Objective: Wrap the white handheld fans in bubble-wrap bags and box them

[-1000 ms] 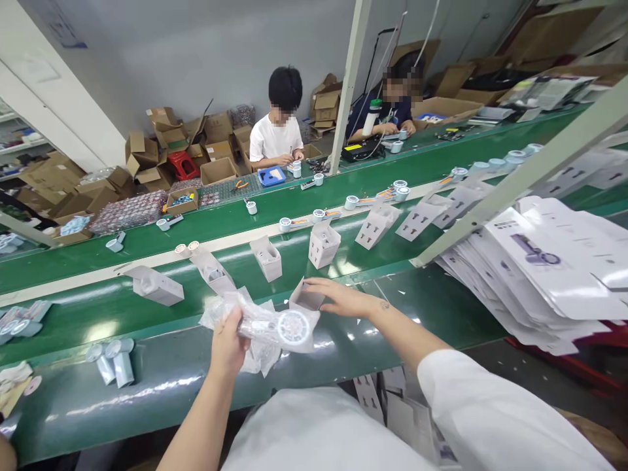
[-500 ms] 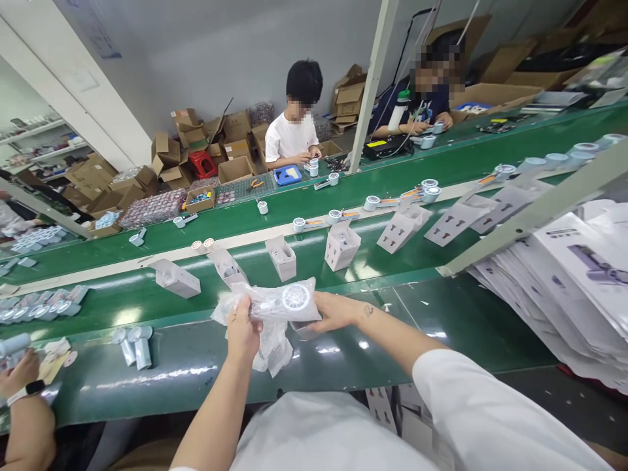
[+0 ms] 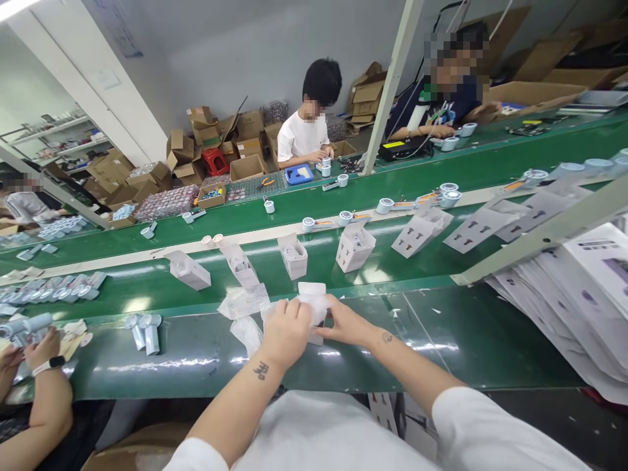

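Observation:
My left hand (image 3: 288,332), fingers curled and back turned up, grips the wrapped handheld fan (image 3: 318,306) at the mouth of a small white box (image 3: 316,337). Most of the fan is hidden by my fingers and the box. My right hand (image 3: 347,322) holds the box from its right side, thumb toward me and fingers behind. A white flap (image 3: 312,288) stands up at the far side of the box. Left of my hands, clear bubble-wrap bags (image 3: 244,302) lie on the green bench (image 3: 196,366).
Several open white boxes (image 3: 356,248) stand along the green belt beyond. Two pale blue fans (image 3: 151,332) lie to the left, near a co-worker's hands (image 3: 43,347). Flat cartons (image 3: 579,301) are stacked at right, behind a slanted metal post (image 3: 540,242). More co-workers sit across.
The wrapped fan, held out sideways before, has turned and moved right to the box. My left hand has rolled palm-down over it. The view has shifted slightly left.

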The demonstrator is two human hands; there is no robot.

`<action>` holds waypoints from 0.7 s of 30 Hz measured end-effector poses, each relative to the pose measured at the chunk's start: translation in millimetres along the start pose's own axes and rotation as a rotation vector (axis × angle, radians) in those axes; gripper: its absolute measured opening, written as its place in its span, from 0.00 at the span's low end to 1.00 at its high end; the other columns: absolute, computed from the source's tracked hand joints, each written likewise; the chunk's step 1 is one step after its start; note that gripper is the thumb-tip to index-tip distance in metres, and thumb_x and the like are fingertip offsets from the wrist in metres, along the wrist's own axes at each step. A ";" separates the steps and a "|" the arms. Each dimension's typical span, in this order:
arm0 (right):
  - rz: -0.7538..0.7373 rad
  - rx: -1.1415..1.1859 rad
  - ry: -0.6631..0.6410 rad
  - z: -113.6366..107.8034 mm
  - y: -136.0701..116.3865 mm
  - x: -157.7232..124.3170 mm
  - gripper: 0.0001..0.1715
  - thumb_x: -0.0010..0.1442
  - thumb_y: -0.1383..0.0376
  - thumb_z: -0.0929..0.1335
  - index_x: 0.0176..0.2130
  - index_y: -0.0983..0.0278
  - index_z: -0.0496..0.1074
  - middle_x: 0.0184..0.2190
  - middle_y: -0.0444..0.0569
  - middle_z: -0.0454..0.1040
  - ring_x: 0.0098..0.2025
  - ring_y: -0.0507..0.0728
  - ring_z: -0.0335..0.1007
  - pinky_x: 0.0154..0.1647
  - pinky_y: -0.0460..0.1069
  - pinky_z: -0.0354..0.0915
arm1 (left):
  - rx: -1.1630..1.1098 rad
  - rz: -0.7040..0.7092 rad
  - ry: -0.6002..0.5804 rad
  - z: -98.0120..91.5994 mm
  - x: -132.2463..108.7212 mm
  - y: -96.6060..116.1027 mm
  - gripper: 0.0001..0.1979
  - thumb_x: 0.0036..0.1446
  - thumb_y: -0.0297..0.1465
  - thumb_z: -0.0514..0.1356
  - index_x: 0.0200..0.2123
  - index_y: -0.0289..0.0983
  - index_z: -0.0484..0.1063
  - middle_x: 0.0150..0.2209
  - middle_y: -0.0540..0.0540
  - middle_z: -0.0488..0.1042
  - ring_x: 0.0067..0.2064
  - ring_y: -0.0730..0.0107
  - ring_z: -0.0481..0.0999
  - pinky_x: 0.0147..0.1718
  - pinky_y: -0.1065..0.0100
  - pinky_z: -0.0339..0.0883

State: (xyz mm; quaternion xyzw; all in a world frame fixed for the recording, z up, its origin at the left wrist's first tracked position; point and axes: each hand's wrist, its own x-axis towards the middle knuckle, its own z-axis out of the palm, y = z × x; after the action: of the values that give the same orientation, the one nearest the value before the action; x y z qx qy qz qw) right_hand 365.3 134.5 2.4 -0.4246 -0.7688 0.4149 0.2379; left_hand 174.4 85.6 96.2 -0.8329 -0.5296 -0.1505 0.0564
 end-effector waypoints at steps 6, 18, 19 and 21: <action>-0.022 0.060 0.054 13.1 -8.0 -19.1 0.23 0.51 0.60 0.71 0.46 0.63 0.66 0.46 0.54 0.71 0.49 0.65 0.67 0.49 0.60 0.66 | 0.049 0.113 -0.301 3.7 36.1 35.3 0.08 0.56 0.25 0.56 0.40 0.35 0.68 0.35 0.40 0.71 0.39 0.57 0.69 0.30 0.64 0.65; 0.047 0.074 0.174 29.9 -1.7 -30.2 0.33 0.48 0.56 0.72 0.50 0.63 0.61 0.50 0.57 0.68 0.50 0.64 0.69 0.52 0.60 0.67 | -0.058 0.184 -0.175 38.1 -19.5 14.9 0.20 0.62 0.35 0.52 0.56 0.35 0.62 0.51 0.37 0.68 0.53 0.57 0.66 0.48 0.56 0.60; 0.069 0.058 0.165 29.6 -6.8 -30.8 0.32 0.49 0.56 0.71 0.50 0.62 0.61 0.49 0.56 0.69 0.49 0.64 0.70 0.51 0.60 0.68 | -0.070 0.182 -0.144 37.6 -25.6 10.2 0.20 0.63 0.35 0.51 0.57 0.36 0.61 0.53 0.37 0.67 0.56 0.57 0.64 0.51 0.54 0.57; 0.131 0.014 0.133 27.6 -22.9 -29.4 0.30 0.51 0.56 0.70 0.51 0.61 0.61 0.50 0.55 0.68 0.48 0.63 0.71 0.49 0.60 0.69 | -0.077 0.227 -0.138 34.5 -33.9 -4.0 0.17 0.64 0.33 0.50 0.55 0.38 0.64 0.52 0.40 0.69 0.60 0.58 0.60 0.55 0.51 0.53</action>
State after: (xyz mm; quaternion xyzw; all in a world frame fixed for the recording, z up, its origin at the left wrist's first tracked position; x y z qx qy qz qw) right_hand 350.5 90.7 6.3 -0.4988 -0.7188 0.4058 0.2640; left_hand 164.0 66.7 52.6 -0.8973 -0.4285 -0.1058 0.0046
